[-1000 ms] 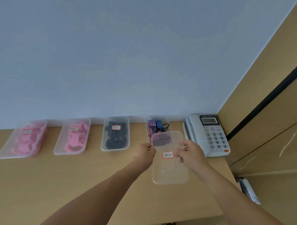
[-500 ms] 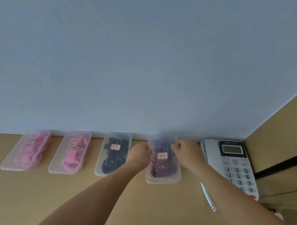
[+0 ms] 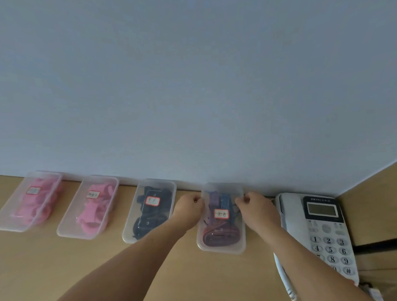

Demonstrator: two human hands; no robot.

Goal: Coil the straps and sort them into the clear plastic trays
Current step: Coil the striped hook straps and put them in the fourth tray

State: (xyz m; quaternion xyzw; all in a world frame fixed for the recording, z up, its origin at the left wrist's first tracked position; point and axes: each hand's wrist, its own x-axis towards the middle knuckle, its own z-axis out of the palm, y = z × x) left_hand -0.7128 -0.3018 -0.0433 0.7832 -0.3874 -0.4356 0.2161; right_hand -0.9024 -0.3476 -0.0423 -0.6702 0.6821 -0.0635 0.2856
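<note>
Several clear plastic trays with labelled lids stand in a row along the wall on the wooden desk (image 3: 35, 268). The rightmost tray (image 3: 221, 248) holds purple, blue and dark red coiled straps (image 3: 218, 236) under its clear lid (image 3: 223, 187). My left hand (image 3: 190, 209) pinches the lid's left edge and my right hand (image 3: 254, 208) pinches its right edge. To the left stand a tray of black straps (image 3: 150, 210) and two trays of pink straps (image 3: 91, 208) (image 3: 29, 201).
A white desk telephone (image 3: 317, 234) sits right beside the rightmost tray, against my right forearm. A blue-grey wall (image 3: 190, 83) runs behind the trays. A wooden panel (image 3: 379, 200) closes the right side.
Both hands carried the clear lid forward from mid-air above the desk and set it down on the rightmost tray. The view tilted up and closer to the wall.
</note>
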